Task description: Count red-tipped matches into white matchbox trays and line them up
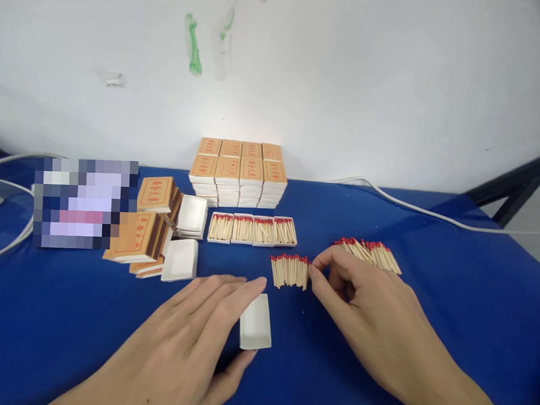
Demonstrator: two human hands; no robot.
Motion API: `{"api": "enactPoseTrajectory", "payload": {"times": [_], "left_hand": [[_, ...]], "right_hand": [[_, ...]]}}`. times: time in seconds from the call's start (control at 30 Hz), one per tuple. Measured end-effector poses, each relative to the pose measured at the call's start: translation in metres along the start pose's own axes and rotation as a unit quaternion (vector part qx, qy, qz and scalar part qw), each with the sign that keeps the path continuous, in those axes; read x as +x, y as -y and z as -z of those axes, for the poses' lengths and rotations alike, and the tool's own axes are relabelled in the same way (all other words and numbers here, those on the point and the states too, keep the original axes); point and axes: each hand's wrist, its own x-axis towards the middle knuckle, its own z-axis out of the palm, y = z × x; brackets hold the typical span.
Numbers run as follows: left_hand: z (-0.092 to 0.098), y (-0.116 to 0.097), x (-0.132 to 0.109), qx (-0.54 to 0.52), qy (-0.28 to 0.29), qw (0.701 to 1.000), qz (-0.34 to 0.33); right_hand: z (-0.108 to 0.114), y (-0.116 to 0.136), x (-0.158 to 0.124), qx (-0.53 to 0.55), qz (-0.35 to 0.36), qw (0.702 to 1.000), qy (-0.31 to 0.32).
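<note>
My left hand is curved around a small white matchbox tray, thumb at its near end and fingers along its left side and far end. The tray lies on the blue table with its hollow side up and holds nothing. My right hand has thumb and forefinger pinched together at the right end of a row of red-headed matches, on a match head there. Behind and beneath that hand lies a larger heap of matches, partly hidden by the fingers.
Several match-filled trays stand in a line, before stacked orange-topped matchboxes near the white wall. At left are loose matchbox covers, stacked white trays and a blurred-out object. A white cable runs along the back right.
</note>
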Motion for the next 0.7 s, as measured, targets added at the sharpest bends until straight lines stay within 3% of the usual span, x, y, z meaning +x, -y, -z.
{"api": "enactPoseTrajectory", "payload": {"times": [0.2, 0.33, 0.47, 0.7], "left_hand": [[0.002, 0.002, -0.003, 0.003, 0.003, 1.0, 0.001], [0.003, 0.002, -0.005, -0.002, 0.021, 1.0, 0.008], [0.002, 0.0, -0.003, -0.004, 0.015, 1.0, 0.006], [0.001, 0.0, -0.004, -0.006, 0.014, 1.0, 0.004]], "right_hand": [[0.006, -0.004, 0.005, -0.034, -0.031, 0.999, -0.017], [0.021, -0.013, 0.011, -0.151, -0.105, 0.977, -0.106], [0.027, -0.014, 0.013, -0.231, -0.14, 0.957, -0.103], [0.011, -0.021, 0.005, -0.284, -0.063, 0.947, -0.132]]}}
